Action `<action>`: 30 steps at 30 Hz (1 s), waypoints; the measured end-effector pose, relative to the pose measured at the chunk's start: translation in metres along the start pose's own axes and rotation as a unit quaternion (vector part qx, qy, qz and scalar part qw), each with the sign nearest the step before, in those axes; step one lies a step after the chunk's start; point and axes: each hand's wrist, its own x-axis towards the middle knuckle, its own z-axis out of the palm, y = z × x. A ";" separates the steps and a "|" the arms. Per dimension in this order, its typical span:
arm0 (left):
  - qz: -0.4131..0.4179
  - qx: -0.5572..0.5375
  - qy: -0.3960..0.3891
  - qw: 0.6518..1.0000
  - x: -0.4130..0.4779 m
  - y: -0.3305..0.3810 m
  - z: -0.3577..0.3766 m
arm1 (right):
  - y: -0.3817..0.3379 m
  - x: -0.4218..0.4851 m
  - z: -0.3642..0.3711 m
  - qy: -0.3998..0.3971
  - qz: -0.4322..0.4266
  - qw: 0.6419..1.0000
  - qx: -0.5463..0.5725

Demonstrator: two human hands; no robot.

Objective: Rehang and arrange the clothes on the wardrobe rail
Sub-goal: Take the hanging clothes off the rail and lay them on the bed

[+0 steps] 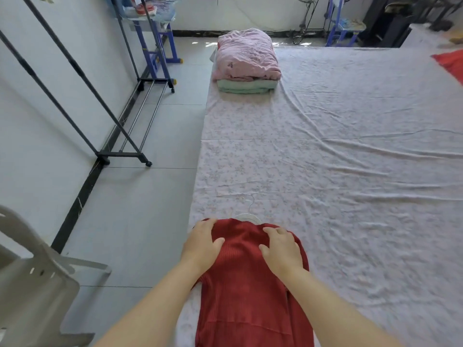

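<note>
A red ribbed knit garment (246,284) lies flat on the near left corner of the bed. A white hanger (248,215) pokes out of its neck, with the metal hook pointing away from me. My left hand (203,242) rests on the garment's left shoulder, fingers fairly straight, thumb spread over the knit. My right hand (280,247) presses on the right shoulder, fingers slightly bent. The dark clothes rail frame (82,76) stands by the left wall; its top bar is out of view.
The bed (350,159) has a pale floral sheet. Folded pink and green bedding (246,61) sits at its far left end. Another red cloth (451,62) lies at the right edge. A white plastic chair (32,279) stands near left. Grey floor tiles run between bed and rail.
</note>
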 end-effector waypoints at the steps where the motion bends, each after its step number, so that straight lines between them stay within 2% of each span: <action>1: 0.005 0.008 -0.006 1.000 0.000 0.002 0.001 | 0.003 -0.004 0.000 -0.001 0.004 1.000 0.004; 4: 0.040 0.047 -0.016 0.998 0.000 0.010 0.001 | 0.006 -0.016 -0.003 0.005 0.008 1.000 -0.003; 8: 0.101 0.137 -0.069 0.983 -0.004 0.021 -0.002 | 0.007 -0.043 -0.005 0.014 0.027 0.999 -0.011; 12: 0.188 0.218 -0.105 0.952 -0.011 0.039 -0.008 | 0.010 -0.080 -0.009 0.051 0.075 0.996 0.002; 16: 0.292 0.254 -0.149 0.910 -0.026 0.065 -0.010 | 0.015 -0.133 -0.010 0.096 0.176 0.979 0.030; 20: 0.407 0.289 -0.187 0.846 -0.058 0.098 -0.004 | 0.015 -0.202 -0.004 0.146 0.288 0.944 0.066; 24: 0.511 0.305 -0.230 0.770 -0.118 0.134 0.017 | 0.018 -0.289 0.006 0.206 0.397 0.891 0.084; 30: 0.662 0.315 -0.290 0.615 -0.267 0.178 0.066 | 0.015 -0.446 0.039 0.289 0.551 0.776 0.104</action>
